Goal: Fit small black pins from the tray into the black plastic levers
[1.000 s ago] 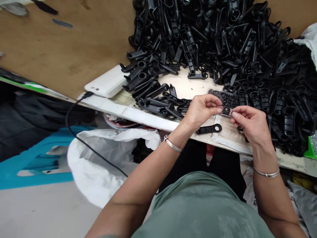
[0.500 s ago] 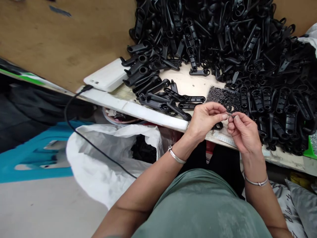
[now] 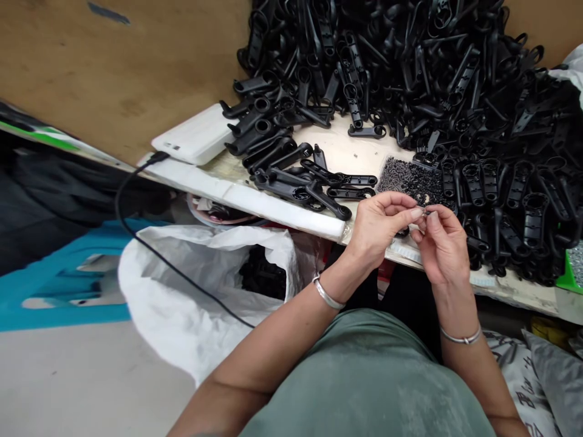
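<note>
Above the table's front edge, my left hand [image 3: 380,227] and my right hand [image 3: 444,243] meet fingertip to fingertip. Each one is pinched closed. Whatever small piece sits between the fingertips is too tiny to name. Just behind the fingers lies a shallow clear tray [image 3: 385,173] full of small dark parts [image 3: 412,179]. A black plastic arm [image 3: 403,232] with a ring end is mostly hidden beneath my left hand. To the left are several loose black crank-shaped arms [image 3: 285,185]; to the right, more black arms [image 3: 489,182] stand in rows.
A large heap of black plastic parts [image 3: 387,60] covers the back of the table. A white power bank [image 3: 195,133] with a black cable [image 3: 175,270] sits at the left. Below hangs an open white sack [image 3: 182,303] with black parts inside, beside a blue stool [image 3: 59,285].
My right hand has shifted slightly left, closer to my left hand, and its fingers have moved in against the left fingertips. My left hand stays nearly in place.
</note>
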A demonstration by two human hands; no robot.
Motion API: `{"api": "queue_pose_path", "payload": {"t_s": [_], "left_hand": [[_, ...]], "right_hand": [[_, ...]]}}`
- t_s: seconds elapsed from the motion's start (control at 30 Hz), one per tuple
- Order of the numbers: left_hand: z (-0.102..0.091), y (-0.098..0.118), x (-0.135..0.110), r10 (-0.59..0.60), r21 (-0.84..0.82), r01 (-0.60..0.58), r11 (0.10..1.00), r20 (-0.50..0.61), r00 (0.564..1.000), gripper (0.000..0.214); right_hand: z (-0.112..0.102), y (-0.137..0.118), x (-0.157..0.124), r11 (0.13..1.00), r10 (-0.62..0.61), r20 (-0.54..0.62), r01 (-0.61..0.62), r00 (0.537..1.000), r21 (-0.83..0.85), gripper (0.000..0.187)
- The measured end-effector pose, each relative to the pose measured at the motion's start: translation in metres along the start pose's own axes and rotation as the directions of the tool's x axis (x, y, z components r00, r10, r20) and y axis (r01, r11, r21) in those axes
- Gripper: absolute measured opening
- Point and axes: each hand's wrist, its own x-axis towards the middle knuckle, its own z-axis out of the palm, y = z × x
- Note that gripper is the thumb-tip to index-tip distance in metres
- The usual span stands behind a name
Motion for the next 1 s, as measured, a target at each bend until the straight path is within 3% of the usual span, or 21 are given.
{"api": "queue_pose_path", "payload": {"t_s": [0.3, 0.47, 0.63, 1.0], "left_hand": [[0.001, -0.004, -0.003, 0.016, -0.015, -0.016, 1.000, -0.020, 1.000, 0.034], [0.000, -0.007, -0.004, 0.059, 0.065, -0.055, 0.996, -0.067, 0.996, 0.021], [-0.001, -0.012, -0.004, 0.152, 0.160, -0.139, 0.977, -0.071, 0.986, 0.013], [-0.009, -0.013, -0.005, 0.136, 0.199, -0.135, 0.971, 0.005, 0.991, 0.011]], "right_hand": [[0.006, 0.002, -0.003, 0.986, -0.149, -0.112, 0.140, 0.982, -0.087, 0.016], [0.006, -0.005, -0.010, 0.924, -0.247, -0.138, 0.190, 0.959, -0.331, 0.012], [0.003, -0.013, -0.019, 0.802, -0.325, -0.083, 0.228, 0.942, -0.552, 0.011], [-0.008, -0.014, -0.016, 0.661, -0.297, 0.091, 0.273, 0.951, -0.699, 0.015]]}}
